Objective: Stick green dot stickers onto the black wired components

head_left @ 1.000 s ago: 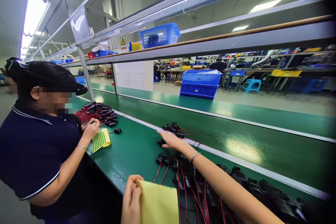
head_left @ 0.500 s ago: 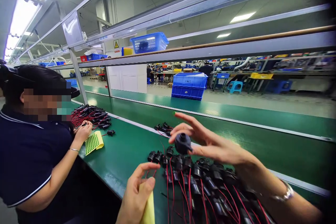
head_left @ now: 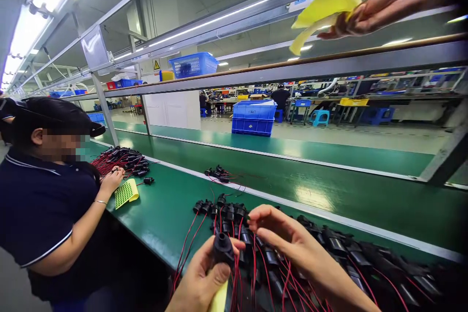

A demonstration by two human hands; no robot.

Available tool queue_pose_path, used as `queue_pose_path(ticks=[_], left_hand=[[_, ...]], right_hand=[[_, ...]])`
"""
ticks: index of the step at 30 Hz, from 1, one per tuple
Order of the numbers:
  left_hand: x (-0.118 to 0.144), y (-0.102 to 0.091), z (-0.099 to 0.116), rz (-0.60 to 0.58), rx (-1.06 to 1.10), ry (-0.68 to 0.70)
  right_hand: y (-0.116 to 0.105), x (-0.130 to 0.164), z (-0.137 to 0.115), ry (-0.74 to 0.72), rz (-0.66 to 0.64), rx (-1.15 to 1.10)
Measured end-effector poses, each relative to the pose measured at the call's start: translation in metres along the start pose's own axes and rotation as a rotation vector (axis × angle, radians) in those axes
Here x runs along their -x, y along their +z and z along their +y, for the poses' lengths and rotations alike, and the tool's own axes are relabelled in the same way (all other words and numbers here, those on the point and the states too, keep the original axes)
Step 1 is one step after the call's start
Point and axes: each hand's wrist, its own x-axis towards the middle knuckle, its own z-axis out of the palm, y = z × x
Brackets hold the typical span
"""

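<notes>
Low in the middle, my left hand (head_left: 203, 278) is closed round a small black pump (head_left: 222, 248), its nozzle pointing up. A yellow sheet (head_left: 219, 297) is under the same thumb. To its right, my right hand (head_left: 288, 239) has its fingers curved and apart, with no pump in it; a small green spot shows at its index fingertip. Behind and below both hands lie many black pumps (head_left: 270, 258) with red wires, partly hidden by my hands. Several of them stand in a row (head_left: 230, 212) just past my left hand.
At left a co-worker (head_left: 40, 214) handles parts beside a wire heap (head_left: 120, 161) and a green-dotted sheet (head_left: 126, 194). Another person's hand (head_left: 380, 9) holds a yellow sheet (head_left: 325, 7) at upper right. A few pumps (head_left: 219, 173) lie farther back; blue crates (head_left: 254, 119) stand beyond.
The pump has passed from my right hand to my left. My right hand has come down and nearer. Another person's hand with a yellow sheet has appeared at upper right.
</notes>
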Motion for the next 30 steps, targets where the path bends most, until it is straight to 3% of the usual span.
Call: queue_pose_path(ticks=[3,6,9,14,17,23,30], left_hand=[[0.008,0.002,-0.002,0.134,0.036,0.022],[0.009,0.007,-0.004,0.125,0.029,0.015],[0.007,0.008,-0.013,0.1,0.041,-0.012],[0.004,0.007,-0.029,0.152,0.065,0.025],[0.003,0.004,-0.032,0.179,0.07,0.018],[0.0,-0.004,-0.036,0.175,0.057,0.002],[-0.005,0.0,-0.048,0.193,0.119,0.05]], right_hand=[[0.008,-0.006,0.007,0.079,0.042,-0.078],[0.019,-0.008,0.011,0.083,0.009,-0.042],[0.031,-0.006,0.013,0.04,0.084,0.108],[0.047,-0.006,0.019,-0.31,0.312,0.478],[0.047,-0.007,0.024,-0.478,0.39,0.586],[0.035,-0.01,0.024,-0.403,0.267,0.586],[0.034,-0.015,0.024,-0.423,0.245,0.585]])
